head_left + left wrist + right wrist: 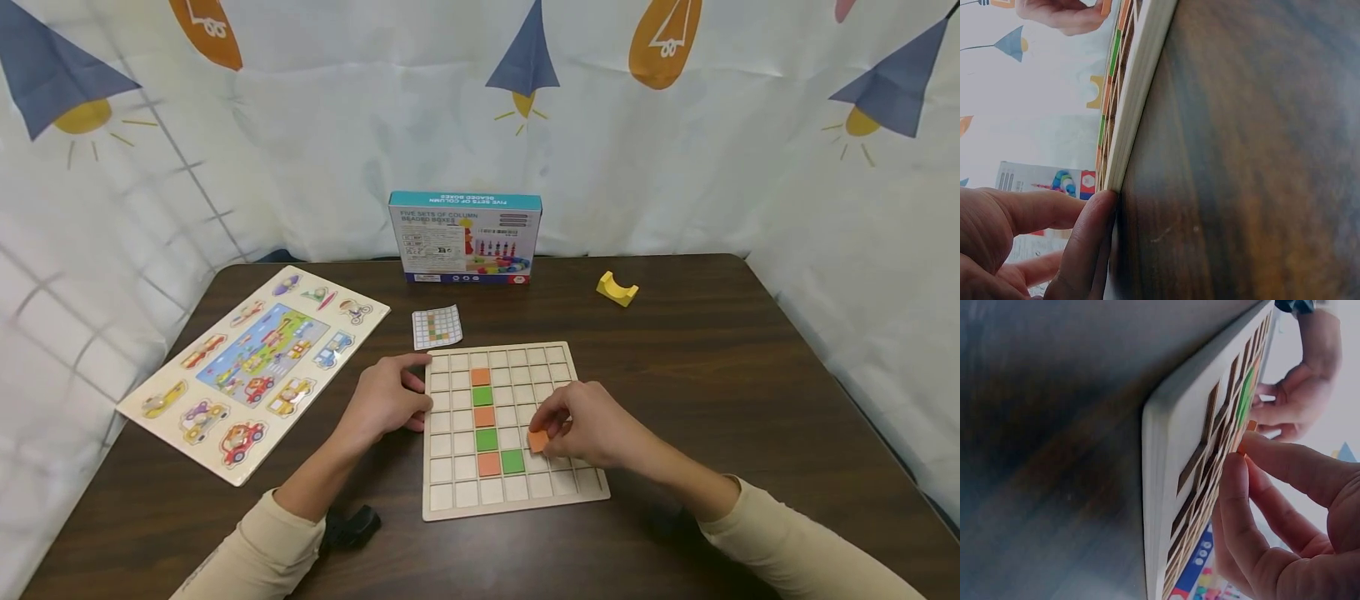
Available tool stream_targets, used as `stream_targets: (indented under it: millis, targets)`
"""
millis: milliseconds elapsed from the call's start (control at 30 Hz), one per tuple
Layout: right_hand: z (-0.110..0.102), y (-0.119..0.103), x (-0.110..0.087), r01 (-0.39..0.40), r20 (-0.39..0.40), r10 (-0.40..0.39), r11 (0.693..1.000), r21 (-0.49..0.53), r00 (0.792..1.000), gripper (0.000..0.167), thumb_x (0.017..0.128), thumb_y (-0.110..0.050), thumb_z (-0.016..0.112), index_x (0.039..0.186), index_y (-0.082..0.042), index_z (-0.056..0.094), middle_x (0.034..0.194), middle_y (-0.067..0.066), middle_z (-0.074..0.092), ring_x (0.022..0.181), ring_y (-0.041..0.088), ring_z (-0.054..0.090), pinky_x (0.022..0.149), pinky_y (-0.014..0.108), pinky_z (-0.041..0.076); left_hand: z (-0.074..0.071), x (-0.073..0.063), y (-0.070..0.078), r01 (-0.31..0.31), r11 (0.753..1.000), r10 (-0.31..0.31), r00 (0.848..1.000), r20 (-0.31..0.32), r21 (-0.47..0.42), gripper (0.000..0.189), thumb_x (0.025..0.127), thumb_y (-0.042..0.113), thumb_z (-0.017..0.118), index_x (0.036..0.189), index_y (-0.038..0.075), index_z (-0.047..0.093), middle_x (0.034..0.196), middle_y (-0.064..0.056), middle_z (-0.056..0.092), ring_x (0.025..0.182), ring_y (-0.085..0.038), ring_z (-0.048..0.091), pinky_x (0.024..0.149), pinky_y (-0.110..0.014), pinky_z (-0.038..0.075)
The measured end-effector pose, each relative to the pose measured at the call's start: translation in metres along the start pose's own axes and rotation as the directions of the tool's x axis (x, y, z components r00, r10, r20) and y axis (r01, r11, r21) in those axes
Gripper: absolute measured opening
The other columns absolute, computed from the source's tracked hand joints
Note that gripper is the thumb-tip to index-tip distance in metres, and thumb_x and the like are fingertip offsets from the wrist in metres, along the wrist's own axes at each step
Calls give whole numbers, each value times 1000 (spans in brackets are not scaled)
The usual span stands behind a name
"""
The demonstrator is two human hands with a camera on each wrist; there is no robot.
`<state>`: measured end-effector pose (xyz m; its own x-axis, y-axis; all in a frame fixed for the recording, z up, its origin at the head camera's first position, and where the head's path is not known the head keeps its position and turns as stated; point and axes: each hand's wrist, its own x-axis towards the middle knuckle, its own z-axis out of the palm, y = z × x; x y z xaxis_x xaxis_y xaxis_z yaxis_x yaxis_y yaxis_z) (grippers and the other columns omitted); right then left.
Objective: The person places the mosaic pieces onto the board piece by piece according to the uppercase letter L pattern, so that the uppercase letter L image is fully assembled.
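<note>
A pale wooden grid board (517,502) lies flat on the table. Its third column holds orange and green square tiles (486,439) in alternation, and a green tile (513,461) sits beside the lowest orange one. My right hand (592,425) pinches an orange tile (537,442) between thumb and fingers over the board, right of that green tile. Fingertips of my left hand (385,397) touch the board's left edge near its far corner, with fingers fairly straight in the left wrist view. A small pattern card (437,327) lies just beyond the board.
A picture puzzle board (255,467) lies at an angle on the left. At the back stands a box (465,237). A yellow curved block (617,289) sits at the back right. Something black (356,527) is by the left sleeve. A printed curtain (337,167) hangs behind the table.
</note>
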<state>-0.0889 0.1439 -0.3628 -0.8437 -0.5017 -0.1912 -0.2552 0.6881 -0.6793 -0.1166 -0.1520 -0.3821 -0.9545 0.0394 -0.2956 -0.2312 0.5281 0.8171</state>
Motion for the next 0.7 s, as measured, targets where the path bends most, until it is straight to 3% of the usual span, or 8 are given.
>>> stream_targets:
  millis: [400,700]
  targets:
    - [10,-4,-7,-23,34,23,1000,4,999,23,73,-2,91,85,-15,77,75,-6,66,72,13,60,62,22,54,0,-2,-1,1,1000,-1,1000,6,-6,70,82,-7,72,148,7,56,102,-17,62,56,-17,70,52,-36,65]
    - [16,-2,-8,14,23,-13,999,-41,1000,24,72,-3,93,87,-14,78,76,-6,65,71,13,59,61,22,54,-1,-4,0,0,1000,0,1000,8,9,69,83,-6,73,148,7,56,102,-17,62,57,-17,71,53,-36,65]
